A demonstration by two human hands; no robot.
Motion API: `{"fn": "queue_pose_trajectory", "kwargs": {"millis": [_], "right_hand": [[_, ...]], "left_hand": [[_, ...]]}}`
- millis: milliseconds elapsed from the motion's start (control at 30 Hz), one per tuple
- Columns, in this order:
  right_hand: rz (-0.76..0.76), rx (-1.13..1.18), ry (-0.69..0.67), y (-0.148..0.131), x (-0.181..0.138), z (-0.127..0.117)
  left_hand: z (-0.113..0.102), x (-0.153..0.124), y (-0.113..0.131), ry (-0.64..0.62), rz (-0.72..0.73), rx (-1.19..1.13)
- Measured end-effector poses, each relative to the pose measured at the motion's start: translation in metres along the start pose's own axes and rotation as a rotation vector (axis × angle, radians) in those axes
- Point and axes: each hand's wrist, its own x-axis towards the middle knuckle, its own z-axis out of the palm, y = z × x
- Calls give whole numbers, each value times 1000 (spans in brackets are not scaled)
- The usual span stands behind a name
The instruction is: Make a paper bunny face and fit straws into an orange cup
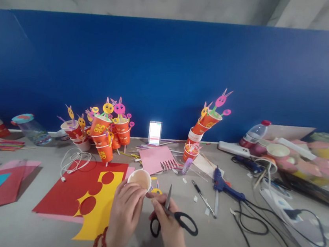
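- Left fingers curl around a paper cup (140, 179), clamped on it, mouth tipped toward the viewer.
- Right thumb and fingertips are pinched together beside the cup; whatever small piece lies between them I cannot tell.
- The right hand (168, 218) also grips scissors (168, 200), blades upward.
- The left hand (128, 208), wrist bent upward, covers part of the yellow card (101, 207).
- Beyond: pink paper (156, 158), pen (205, 197), glue gun (230, 189) with trailing cord.
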Motion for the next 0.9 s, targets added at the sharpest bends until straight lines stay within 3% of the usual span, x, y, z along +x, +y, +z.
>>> {"fn": "queue_pose_trajectory", "kwargs": {"millis": [133, 233, 333, 500, 633, 700, 900], "right_hand": [[-421, -409, -143, -7, 9, -12], [-545, -518, -193, -9, 11, -14], [-409, -424, -129, -8, 8, -10], [90, 12, 44, -4, 1, -1], [205, 116, 82, -1, 2, 1], [125, -3, 33, 1, 3, -1], [-407, -531, -163, -2, 10, -11]], "left_hand": [[-5, 4, -3, -75, -73, -86], [-5, 6, -3, -102, -93, -106], [-3, 6, 0, -57, -84, -90], [3, 4, 7, 23, -27, -13], [5, 2, 4, 9, -26, -25], [6, 2, 1, -5, -42, -44], [-2, 3, -5, -111, -120, -85]]}}
